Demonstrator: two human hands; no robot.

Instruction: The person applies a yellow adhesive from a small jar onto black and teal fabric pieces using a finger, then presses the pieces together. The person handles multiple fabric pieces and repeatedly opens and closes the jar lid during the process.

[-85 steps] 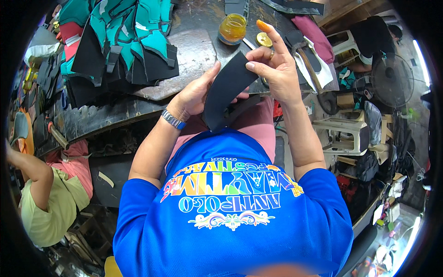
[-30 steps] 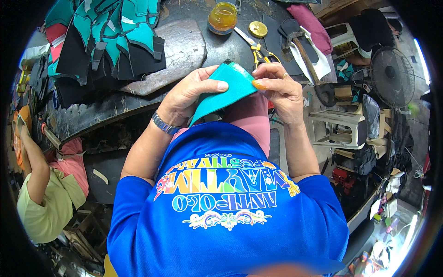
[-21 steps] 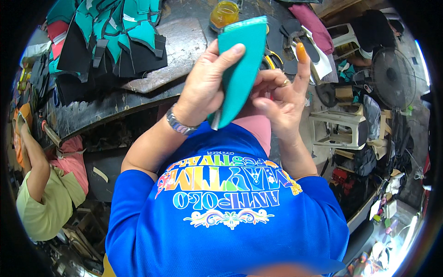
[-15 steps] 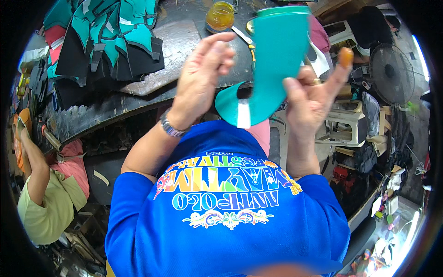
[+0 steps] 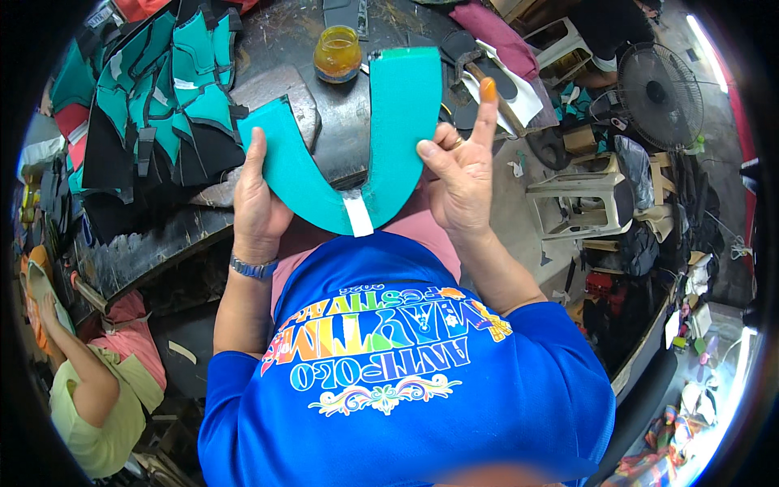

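Note:
Between my hands I hold up a U-shaped teal fabric shoe upper piece, its curved bottom toward me. A white tab sits at the middle of the curve. My left hand grips the left arm of the U, thumb on its front face. My right hand pinches the right arm's outer edge between thumb and bent fingers. The right index finger sticks up, its tip covered with something orange. Beyond the piece, a glass jar of amber liquid stands on the dark worktable.
Several teal and black cut pieces are heaped at the table's far left. A hammer and white sheet lie at the right end. A stool and fan stand right. A co-worker sits at left.
My left hand, empty before, has taken hold of the teal piece's left arm. The piece has moved left and its U now lies spread toward me. The view has shifted slightly.

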